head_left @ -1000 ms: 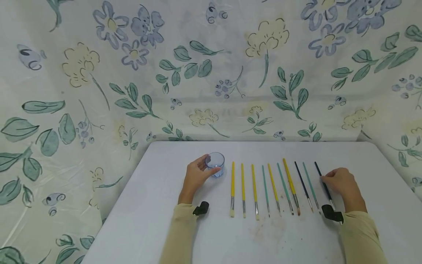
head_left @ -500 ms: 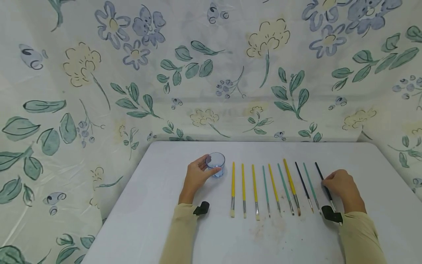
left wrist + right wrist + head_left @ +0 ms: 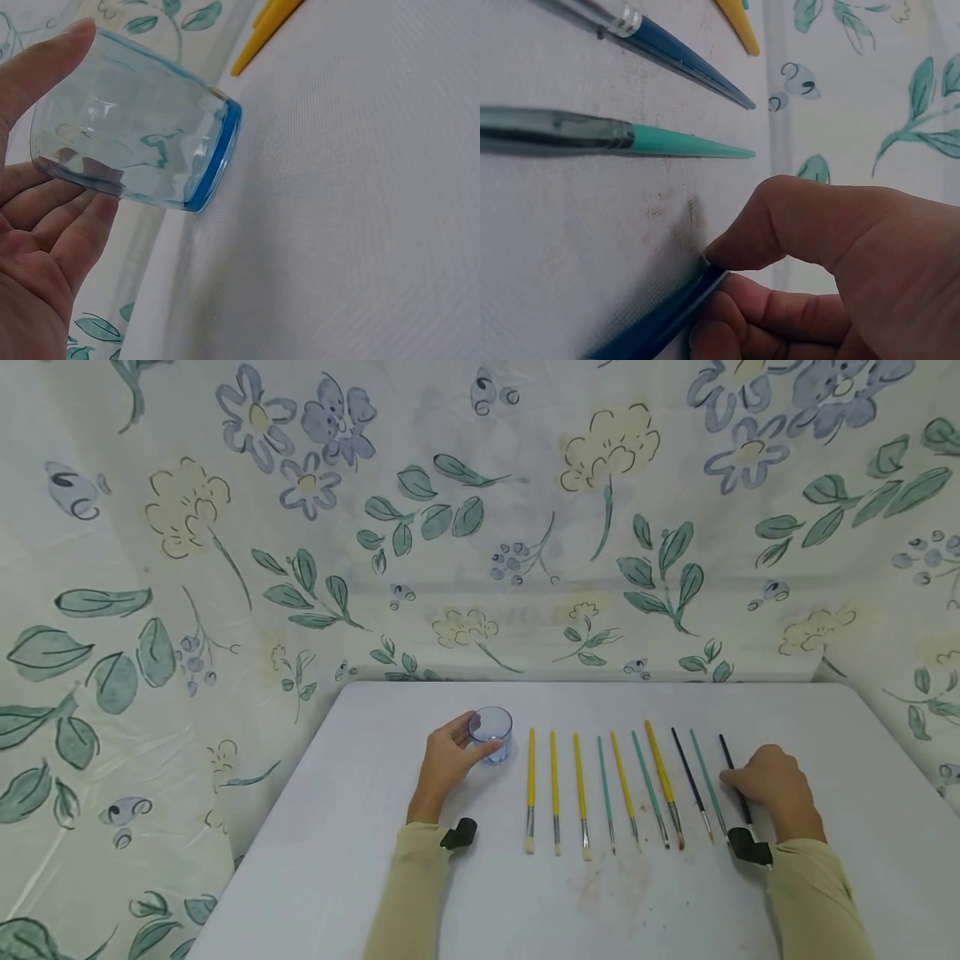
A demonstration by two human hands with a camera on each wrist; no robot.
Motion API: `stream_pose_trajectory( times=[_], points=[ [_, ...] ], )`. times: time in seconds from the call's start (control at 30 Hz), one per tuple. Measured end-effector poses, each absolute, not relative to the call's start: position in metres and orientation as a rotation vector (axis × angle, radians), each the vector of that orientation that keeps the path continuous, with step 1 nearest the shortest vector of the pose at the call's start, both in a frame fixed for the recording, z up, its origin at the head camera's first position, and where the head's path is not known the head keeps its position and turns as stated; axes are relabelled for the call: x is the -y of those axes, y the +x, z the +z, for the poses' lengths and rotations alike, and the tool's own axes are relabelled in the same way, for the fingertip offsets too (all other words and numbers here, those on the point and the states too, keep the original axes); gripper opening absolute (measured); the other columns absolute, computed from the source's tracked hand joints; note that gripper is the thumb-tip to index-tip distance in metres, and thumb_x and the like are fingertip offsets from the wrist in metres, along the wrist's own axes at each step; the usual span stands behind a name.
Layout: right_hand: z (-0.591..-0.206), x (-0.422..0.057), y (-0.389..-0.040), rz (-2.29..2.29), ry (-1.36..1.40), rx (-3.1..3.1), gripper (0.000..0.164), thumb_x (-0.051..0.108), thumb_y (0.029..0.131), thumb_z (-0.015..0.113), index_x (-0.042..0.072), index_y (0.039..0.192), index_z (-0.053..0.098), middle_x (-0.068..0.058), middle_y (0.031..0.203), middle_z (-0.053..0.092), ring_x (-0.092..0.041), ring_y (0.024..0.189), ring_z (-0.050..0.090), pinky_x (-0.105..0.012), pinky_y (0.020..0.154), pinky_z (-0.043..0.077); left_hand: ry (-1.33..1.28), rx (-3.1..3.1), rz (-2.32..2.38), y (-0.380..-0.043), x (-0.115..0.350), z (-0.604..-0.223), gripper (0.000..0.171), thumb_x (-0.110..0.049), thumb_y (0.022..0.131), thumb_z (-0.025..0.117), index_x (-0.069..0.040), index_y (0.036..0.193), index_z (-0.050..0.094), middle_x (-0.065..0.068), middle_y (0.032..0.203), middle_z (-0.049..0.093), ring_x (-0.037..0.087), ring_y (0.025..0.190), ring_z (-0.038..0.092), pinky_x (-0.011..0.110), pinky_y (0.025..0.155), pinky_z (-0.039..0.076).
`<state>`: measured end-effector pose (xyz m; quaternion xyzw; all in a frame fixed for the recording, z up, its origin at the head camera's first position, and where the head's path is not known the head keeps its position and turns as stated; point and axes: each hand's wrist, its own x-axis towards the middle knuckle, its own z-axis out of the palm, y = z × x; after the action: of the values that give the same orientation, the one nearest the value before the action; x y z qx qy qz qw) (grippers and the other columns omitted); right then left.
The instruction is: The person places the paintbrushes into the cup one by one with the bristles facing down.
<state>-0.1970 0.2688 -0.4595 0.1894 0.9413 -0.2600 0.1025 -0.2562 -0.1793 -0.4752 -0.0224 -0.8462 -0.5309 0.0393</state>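
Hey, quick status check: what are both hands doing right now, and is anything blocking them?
Left hand grips the blue glass cup upright on the table. Right hand pinches the rightmost dark blue paintbrush. Teal paintbrush lies close beside it; nothing blocking.

Readable text: none in any view.
Brushes (image 3: 622, 785): no brand or number legible on handles.
Glass (image 3: 491, 733): plain, no label.
Backdrop (image 3: 480, 510): floral print only, no lettering.
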Motion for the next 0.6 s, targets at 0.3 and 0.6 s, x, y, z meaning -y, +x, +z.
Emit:
stream_pose_trajectory(
  times=[0.3, 0.6],
  points=[
    [-0.450, -0.275, -0.193, -0.840, 0.481, -2.795, 0.043, 0.028, 0.086, 0.065, -0.015, 0.096, 0.066, -0.021, 0.081, 0.066, -0.028, 0.073, 0.058, -0.033, 0.056, 0.049, -0.076, 2.594, -1.624, -0.256, 0.180, -0.477, 0.088, -0.045, 0.072, 0.085, -0.010, 0.144, 0.050, 0.008, 0.145, 0.056, 0.022, 0.137, 0.052, 0.032, 0.113, 0.045],
    [-0.446, -0.277, -0.193, -0.926, 0.436, -2.802, 0.046, 0.030, 0.090, 0.061, -0.014, 0.104, 0.066, -0.012, 0.073, 0.068, -0.023, 0.071, 0.060, -0.030, 0.057, 0.048, -0.075, 2.590, -1.622, -0.257, 0.179, -0.476, 0.088, -0.046, 0.071, 0.086, -0.010, 0.143, 0.050, 0.007, 0.145, 0.056, 0.022, 0.136, 0.053, 0.033, 0.113, 0.045]
  ],
)
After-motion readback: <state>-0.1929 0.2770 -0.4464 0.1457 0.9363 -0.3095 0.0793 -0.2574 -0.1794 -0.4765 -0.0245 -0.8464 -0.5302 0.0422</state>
